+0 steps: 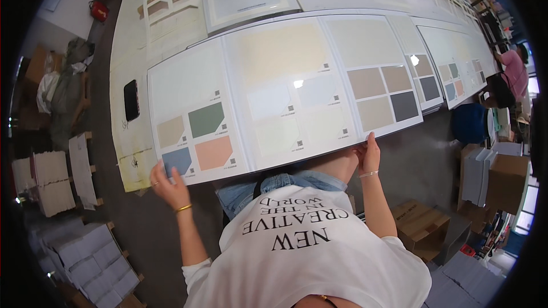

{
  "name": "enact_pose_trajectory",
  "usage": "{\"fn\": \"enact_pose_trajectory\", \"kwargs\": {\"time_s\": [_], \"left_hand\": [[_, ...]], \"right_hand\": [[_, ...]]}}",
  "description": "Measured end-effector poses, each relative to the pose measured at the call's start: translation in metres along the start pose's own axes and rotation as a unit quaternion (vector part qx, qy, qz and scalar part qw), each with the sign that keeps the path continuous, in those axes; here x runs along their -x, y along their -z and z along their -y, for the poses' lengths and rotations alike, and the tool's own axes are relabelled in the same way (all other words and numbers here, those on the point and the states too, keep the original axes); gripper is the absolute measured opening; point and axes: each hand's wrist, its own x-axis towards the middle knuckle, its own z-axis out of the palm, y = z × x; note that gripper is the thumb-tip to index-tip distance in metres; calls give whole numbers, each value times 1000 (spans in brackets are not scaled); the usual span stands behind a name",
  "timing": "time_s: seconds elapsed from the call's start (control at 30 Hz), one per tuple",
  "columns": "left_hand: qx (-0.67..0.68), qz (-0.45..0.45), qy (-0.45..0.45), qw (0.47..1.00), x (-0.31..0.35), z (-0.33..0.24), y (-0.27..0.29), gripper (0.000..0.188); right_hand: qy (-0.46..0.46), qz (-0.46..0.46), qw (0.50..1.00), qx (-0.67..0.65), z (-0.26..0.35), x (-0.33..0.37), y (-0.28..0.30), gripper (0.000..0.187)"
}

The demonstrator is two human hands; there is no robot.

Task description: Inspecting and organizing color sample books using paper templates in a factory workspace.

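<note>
A large fold-out colour sample board (240, 137) lies spread over the table's near edge, its panels carrying pale and coloured swatches with small square codes. At its near left corner, next to the blue swatch (177, 161), my left hand (170, 187) grips the board, fingers over the face and edge. My right hand (368, 153) holds the near edge farther right, below the beige and dark grey swatches (405, 105). Parts of the fingers on both hands are hidden at the board's edge. Another similar sample board (456, 65) lies open to the right.
A black phone (131, 100) rests on the white table (127, 137) at left. White cut-out frames (171, 3) lie along the far side. Paper stacks (94, 259) stand on the floor at left, cardboard boxes (419, 222) at right. Another person (516, 71) sits at the far right.
</note>
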Motion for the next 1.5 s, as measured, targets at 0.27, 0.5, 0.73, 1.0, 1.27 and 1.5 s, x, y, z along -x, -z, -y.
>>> {"fn": "enact_pose_trajectory", "kwargs": {"time_s": [0.27, 0.5, 0.73, 1.0, 1.27, 1.5], "left_hand": [[-14, 157, 202, 967, 20, 60, 16, 30], [141, 258, 253, 922, 10, 123, 44, 29], [488, 271, 333, 760, -28, 96, 64, 43], [576, 411, 183, 683, -92, 104, 19, 44], [590, 491, 68, 638, -169, -13, -126, 44], [639, 524, 37, 562, -135, -229, -210, 33]], "right_hand": [[77, 1, 997, 30, -6, -27, 28, 29], [58, -32, 998, -3, 6, 6, 41, 21], [168, 5, 975, -144, 18, 17, 11, 28], [279, -14, 949, -145, 6, 5, 4, 31], [403, -125, 899, -121, 47, -92, 43, 35], [452, -116, 878, -108, 259, -146, 136, 45]]}}
